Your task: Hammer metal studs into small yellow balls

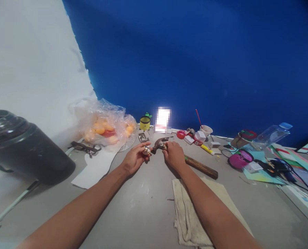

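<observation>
Left hand part-curled, fingers pinching shiny round silver metal piece. Right hand bent over brown wooden-handled claw hammer; can't tell if gripping.

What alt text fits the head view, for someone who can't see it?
The left hand holds a shiny round object beside a claw hammer partly covered by the right hand. A folded cloth lies on the grey table beneath the right forearm; a bag of orange items sits back left.
</observation>
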A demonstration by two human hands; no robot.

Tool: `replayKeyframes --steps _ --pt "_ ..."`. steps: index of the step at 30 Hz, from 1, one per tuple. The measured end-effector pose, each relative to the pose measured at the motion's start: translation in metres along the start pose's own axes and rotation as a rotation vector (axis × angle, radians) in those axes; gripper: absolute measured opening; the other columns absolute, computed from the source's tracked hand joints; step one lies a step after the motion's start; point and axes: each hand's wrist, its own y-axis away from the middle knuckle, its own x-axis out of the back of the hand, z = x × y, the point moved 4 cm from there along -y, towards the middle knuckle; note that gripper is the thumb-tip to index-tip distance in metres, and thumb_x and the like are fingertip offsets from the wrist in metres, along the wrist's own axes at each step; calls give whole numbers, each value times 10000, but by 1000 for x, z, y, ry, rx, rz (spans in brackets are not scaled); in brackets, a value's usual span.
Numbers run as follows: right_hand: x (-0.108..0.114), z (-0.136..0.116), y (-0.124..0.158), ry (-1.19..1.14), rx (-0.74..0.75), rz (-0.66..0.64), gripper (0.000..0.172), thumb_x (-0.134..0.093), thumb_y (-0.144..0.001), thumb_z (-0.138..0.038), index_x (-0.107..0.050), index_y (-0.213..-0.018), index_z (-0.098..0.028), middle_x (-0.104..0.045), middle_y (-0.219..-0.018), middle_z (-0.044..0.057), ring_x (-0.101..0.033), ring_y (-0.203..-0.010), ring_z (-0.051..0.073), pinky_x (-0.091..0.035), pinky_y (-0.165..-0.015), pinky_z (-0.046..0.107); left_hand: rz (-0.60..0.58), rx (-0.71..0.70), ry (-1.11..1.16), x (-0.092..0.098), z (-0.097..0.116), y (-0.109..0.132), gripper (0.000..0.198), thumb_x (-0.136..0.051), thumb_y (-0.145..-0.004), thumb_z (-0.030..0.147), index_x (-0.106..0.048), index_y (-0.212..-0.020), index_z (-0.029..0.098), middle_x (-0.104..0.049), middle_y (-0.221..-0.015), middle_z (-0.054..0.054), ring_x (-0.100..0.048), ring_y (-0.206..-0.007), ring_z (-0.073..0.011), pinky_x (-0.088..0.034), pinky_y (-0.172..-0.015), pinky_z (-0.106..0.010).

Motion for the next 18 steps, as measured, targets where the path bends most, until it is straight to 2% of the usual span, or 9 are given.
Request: replayKeyframes --steps 3,6,9,12,15,18 --pt "0 0 0 2 4 -7 257 -620 -986 -294 -611 -1224 -199 -675 -1212 139 -587 -1142 292 -419 -909 379 9 36 25 1 0 0 304 -613 -839 163 -670 -1127 87 -746 -940 -157 -617 -597 -162 -474 -486 -259" --pt "0 0 -1 9 -1 -22 264 -625 -985 -297 -609 -1228 -195 -673 -1218 137 -590 -1145 295 -422 -906 384 10 46 83 -1 1 2 235 -627 -844 143 -691 -1062 85 -705 -828 -96 -604 -593 -138 -484 -509 -237" --pt "1 -1 0 10 0 -23 258 -628 -984 -299 -610 -1221 -197 -672 -1213 131 -591 -1145 297 -423 -908 389 -22 48 91 -5 2 5 277 -683 -837 140 -716 -1107 88 -637 -722 -34 -601 -606 -132 -477 -522 -218" --pt "2 -2 0 7 -1 -19 248 -619 -988 -294 -610 -1217 -200 -673 -1202 132 -591 -1146 294 -425 -911 387 -40 63 62 -9 3 9 366 -757 -783 106 -728 -1148 113 -711 -862 -75 -615 -641 -121 -471 -541 -212" --pt "2 -2 1 13 -5 -21 266 -621 -987 -298 -609 -1232 -192 -673 -1204 136 -590 -1155 299 -427 -915 387 -43 58 41 -9 2 10 382 -807 -720 70 -749 -1092 129 -747 -1022 -110 -636 -693 -112 -490 -601 -220" --pt "1 0 0 12 -3 -19 282 -627 -985 -301 -606 -1244 -193 -672 -1215 138 -589 -1150 297 -424 -922 382 -76 28 10 -9 2 9 401 -819 -670 41 -766 -1053 150 -744 -971 -80 -638 -717 -113 -493 -647 -227"
